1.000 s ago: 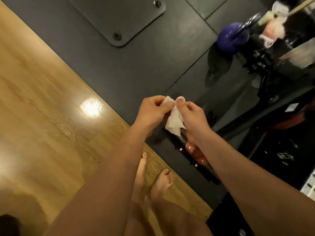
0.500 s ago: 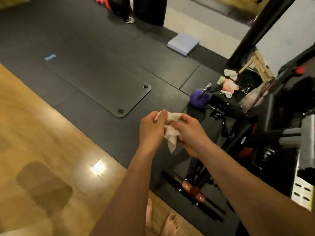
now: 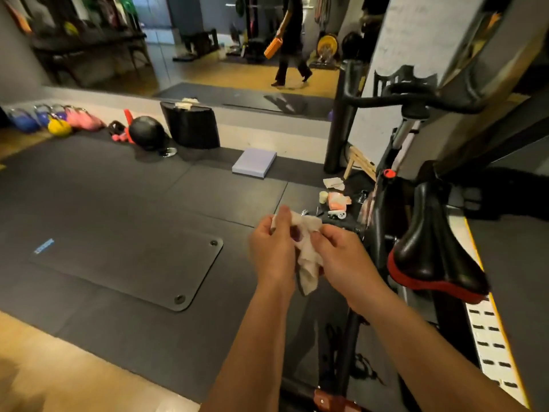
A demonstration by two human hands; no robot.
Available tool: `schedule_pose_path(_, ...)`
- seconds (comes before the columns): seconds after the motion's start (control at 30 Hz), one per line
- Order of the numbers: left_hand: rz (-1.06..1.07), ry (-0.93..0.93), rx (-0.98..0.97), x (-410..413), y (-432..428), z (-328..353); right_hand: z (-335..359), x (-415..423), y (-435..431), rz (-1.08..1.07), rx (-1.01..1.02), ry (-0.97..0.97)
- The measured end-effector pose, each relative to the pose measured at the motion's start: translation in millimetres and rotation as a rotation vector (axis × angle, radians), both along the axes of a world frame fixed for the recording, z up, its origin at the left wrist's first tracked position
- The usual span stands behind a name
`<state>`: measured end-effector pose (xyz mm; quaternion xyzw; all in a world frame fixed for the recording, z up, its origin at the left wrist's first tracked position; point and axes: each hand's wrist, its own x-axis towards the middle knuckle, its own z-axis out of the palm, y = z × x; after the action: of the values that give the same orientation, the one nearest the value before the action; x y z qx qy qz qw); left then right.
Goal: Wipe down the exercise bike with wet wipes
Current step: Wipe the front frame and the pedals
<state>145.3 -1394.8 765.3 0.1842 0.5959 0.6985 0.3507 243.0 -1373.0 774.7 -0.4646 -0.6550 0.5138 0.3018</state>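
Dark rubber gym flooring [image 3: 104,197] fills the scene, and on the right stands the exercise bike [image 3: 383,209], with its black, red-edged saddle [image 3: 430,251] nearest us and the handlebar [image 3: 416,98] up behind it. Just left of the bike, level with the saddle, both hands meet on a crumpled white wet wipe [image 3: 309,254]. The left hand [image 3: 271,248] pinches its upper edge between thumb and curled fingers, while the right hand [image 3: 341,254] grips the other side with fingers folded in, and the wipe's tail hangs down between the wrists. The wipe is held in the air, apart from the bike frame. On the floor by the bike's front end lies a pink packet [image 3: 337,200] among small bits too blurred to name. Further left of the bike a black exercise mat [image 3: 127,263] lies flat, with a pale purple pad [image 3: 254,162] beyond it, and coloured kettlebells [image 3: 56,121] line the far wall. Well behind the bike, a person in dark clothes [image 3: 289,40] carries something orange.
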Motion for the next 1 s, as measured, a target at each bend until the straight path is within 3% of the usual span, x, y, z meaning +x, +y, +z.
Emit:
schedule_pose_path(0.23,0.105,0.018,-0.011,15.2,40.0,38.2,52.8,47.7,19.9,-0.122,0.124,0.001)
schedule_pose_path(0.43,-0.039,0.23,0.033,63.3,63.7,53.4,65.7,83.0,29.4,-0.384,-0.186,0.507)
schedule_pose_path(0.53,-0.181,0.321,0.03,85.1,76.5,54.9,62.7,97.1,37.3,-0.528,-0.173,0.611)
schedule_pose_path(0.8,-0.596,0.272,0.006,100.6,114.4,46.1,56.4,104.9,43.8,-0.929,0.021,0.465)
schedule_pose_path(0.9,-0.895,0.343,0.186,97.9,107.1,55.1,58.4,101.9,26.6,-1.016,0.064,0.295)
schedule_pose_path(1.0,-1.351,0.405,0.304,104.9,80.2,60.9,58.3,104.2,-7.8,-1.092,0.054,0.241)
